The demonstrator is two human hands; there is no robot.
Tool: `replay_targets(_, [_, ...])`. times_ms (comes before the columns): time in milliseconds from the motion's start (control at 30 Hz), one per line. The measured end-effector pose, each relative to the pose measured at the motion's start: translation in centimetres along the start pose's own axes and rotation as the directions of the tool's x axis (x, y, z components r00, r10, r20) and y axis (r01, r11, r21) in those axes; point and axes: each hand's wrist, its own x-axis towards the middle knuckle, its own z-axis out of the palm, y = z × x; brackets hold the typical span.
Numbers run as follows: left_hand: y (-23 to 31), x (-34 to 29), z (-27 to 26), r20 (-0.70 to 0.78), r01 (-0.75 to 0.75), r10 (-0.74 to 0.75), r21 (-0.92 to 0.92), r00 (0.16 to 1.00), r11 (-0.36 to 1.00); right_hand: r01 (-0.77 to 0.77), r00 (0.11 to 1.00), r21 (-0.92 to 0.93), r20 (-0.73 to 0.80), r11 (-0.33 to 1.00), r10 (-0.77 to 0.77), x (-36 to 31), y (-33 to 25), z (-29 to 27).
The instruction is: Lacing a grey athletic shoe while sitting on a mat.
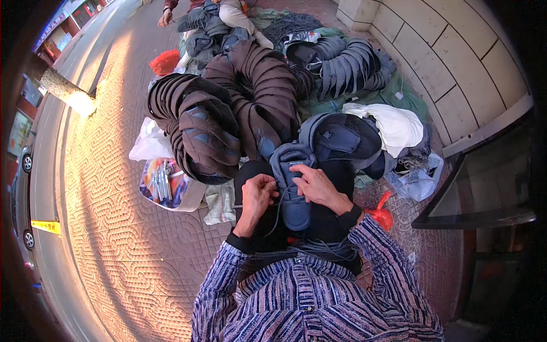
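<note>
A grey-blue shoe upper [296, 211] rests across my lap, its tongue end pointing away from me. A thin dark shoelace [277, 213] hangs in a loop along its left side. My left hand [258, 195] is closed in a pinch on the lace, just left of the eyelet rows. From the right, my right hand [315, 186] grips the edge of the upper, index finger bent over the eyelets; its fingertips are partly hidden. More loose laces [325, 248] lie across my lap.
Brown shoe uppers [196, 122] stand nested in curved stacks ahead, with grey ones [347, 68] behind. A white cloth [393, 128], a red plastic bag [380, 213] and a dark-framed panel [478, 176] are to the right. Another person's hand [165, 18] shows far ahead.
</note>
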Motion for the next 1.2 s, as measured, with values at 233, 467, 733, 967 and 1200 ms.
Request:
replay_targets(233, [-1.6,0.7,0.8,-0.204,-0.054,0.111,0.268,0.973,0.962,-0.007,0.997,-0.052,0.076,0.999,0.011,1.7,1.4,1.5])
replay_targets(467, [-0.7,0.6,1.7,-0.200,-0.174,0.320,0.527,0.926,0.832,0.076,0.994,-0.025,0.086,0.997,-0.073,1.9,0.1,1.9])
replay_targets(733, [-1.2,1.2,1.0,-0.121,-0.298,0.349,0.313,0.929,0.902,0.060,0.950,0.004,0.308,0.998,-0.058,5.2,5.2,2.1])
replay_targets(967, [0.0,0.3,-0.3,-0.129,-0.158,0.184,0.194,0.974,0.968,0.260,0.954,-0.531,0.014,0.807,-0.299,4.0,3.3,0.0])
replay_targets(1200, [-1.4,-2.1,-2.6,0.442,0.444,-0.151,-0.896,0.884,-0.025,0.059,0.992,0.804,-0.112,0.592,0.054,2.8,1.1,-3.2])
